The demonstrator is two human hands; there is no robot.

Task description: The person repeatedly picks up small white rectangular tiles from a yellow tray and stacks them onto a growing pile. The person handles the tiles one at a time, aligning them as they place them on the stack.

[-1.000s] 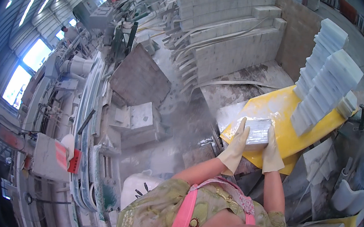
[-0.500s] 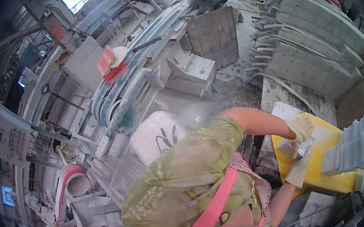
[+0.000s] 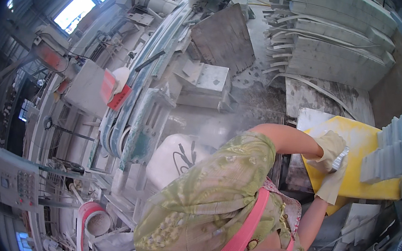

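Observation:
Both my hands wear pale gloves and hold one small grey stone block [image 3: 340, 159] over a yellow board [image 3: 365, 144] at the right. My left hand [image 3: 329, 147] grips the block from the upper left. My right hand [image 3: 332, 182] holds it from below. Most of the block is hidden between the gloves. Along the right edge of the board stands a slanted row of several pale grey tiles [image 3: 397, 148].
Stacked grey slabs [image 3: 340, 37] lie at the top right. A long dusty machine with a curved belt [image 3: 137, 98] runs down the left-centre. A white sack [image 3: 175, 155] sits below it, a control panel [image 3: 16, 181] at lower left, a bucket [image 3: 96, 220] near the bottom.
The view has swung left and down, so the yellow board and tiles slid to the right edge. Both hands have kept hold of the stone block.

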